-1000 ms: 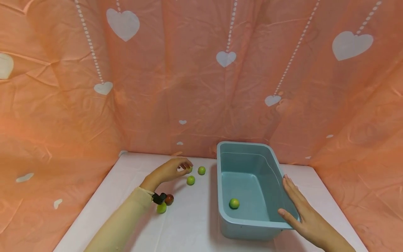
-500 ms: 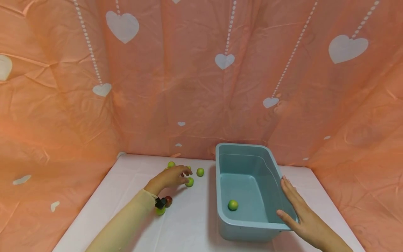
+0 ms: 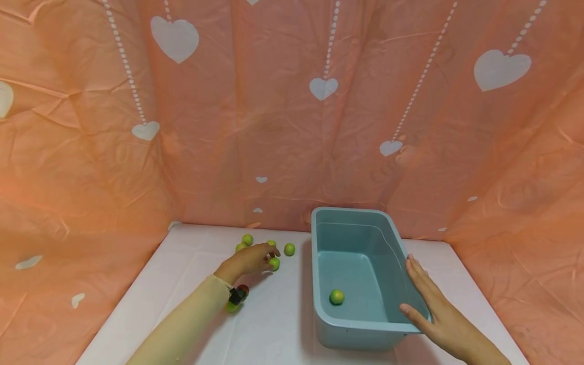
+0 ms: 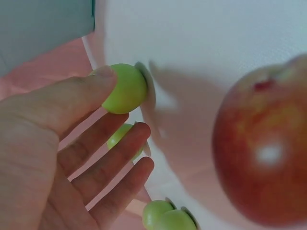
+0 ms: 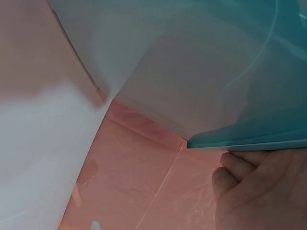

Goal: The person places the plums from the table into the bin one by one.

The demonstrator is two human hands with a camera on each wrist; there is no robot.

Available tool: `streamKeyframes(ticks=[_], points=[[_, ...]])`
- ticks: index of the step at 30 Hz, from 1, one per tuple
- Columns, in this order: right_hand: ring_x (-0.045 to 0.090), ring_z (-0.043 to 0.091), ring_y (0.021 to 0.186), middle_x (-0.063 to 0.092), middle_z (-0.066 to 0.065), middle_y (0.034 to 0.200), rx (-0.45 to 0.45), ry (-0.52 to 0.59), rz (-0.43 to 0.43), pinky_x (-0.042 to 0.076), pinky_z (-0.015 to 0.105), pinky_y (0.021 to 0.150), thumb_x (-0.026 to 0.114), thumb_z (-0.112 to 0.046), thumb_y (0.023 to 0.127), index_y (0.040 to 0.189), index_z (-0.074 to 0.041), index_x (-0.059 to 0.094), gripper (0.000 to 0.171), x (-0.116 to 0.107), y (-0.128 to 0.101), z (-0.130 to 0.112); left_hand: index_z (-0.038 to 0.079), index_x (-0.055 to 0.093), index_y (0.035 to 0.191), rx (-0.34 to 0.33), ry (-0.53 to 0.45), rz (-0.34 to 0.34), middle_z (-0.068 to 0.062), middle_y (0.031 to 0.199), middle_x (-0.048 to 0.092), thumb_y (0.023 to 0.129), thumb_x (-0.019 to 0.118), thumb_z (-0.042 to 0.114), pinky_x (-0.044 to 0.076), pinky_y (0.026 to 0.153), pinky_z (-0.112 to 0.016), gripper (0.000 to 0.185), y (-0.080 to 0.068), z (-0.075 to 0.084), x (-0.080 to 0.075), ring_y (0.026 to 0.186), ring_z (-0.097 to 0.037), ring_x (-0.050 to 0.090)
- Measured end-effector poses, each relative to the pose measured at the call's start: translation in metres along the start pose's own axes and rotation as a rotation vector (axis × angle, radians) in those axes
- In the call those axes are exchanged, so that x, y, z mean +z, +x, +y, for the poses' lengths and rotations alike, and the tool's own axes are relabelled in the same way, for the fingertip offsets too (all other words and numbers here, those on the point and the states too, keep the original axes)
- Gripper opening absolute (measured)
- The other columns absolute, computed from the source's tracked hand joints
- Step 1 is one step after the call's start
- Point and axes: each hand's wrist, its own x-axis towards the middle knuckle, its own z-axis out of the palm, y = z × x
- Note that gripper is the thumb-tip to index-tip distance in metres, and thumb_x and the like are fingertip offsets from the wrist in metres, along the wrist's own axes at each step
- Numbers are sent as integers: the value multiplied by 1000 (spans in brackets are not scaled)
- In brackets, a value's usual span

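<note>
In the head view my left hand (image 3: 255, 257) is at a small round green fruit (image 3: 275, 263) on the white tabletop. The left wrist view shows the thumb overlapping that green fruit (image 4: 128, 88), with the other fingers spread apart beside it. A second green fruit (image 4: 125, 136) shows between those fingers. Below my left wrist lie a red fruit (image 3: 243, 290) and a green fruit (image 3: 231, 306), partly hidden by a black wrist device. My right hand (image 3: 435, 304) holds the right rim of a blue-grey plastic bin (image 3: 349, 324), thumb inside and fingers along the outside.
One green fruit (image 3: 337, 297) lies inside the bin near its front. Several others lie behind my left hand, including a green fruit (image 3: 289, 249) close to the bin's left side. An orange curtain (image 3: 274, 126) with white hearts encloses the table (image 3: 269, 324) at the back and sides.
My left hand has come nearer the front, from the far green fruit to the nearer one, uncovering green fruits behind it. The right hand stays at the bin's rim.
</note>
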Motion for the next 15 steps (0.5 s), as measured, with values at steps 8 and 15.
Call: streamKeyframes(ticks=[8, 15], points=[[5, 45, 162, 4, 8, 181, 18, 26, -18, -2, 2, 109, 72, -21, 104, 175, -20, 10, 94, -1, 0, 0, 8, 74, 127, 12, 63, 16, -3, 110, 71, 96, 83, 11, 57, 93, -43, 33, 1, 1, 1, 104, -21, 67], [7, 48, 161, 4, 9, 181, 21, 21, -18, -3, 2, 109, 72, -21, 104, 175, -21, 10, 94, -1, 0, 0, 9, 74, 124, 0, 92, 25, -1, 106, 71, 96, 83, 12, 58, 91, -43, 29, 0, 3, 1, 101, -19, 66]])
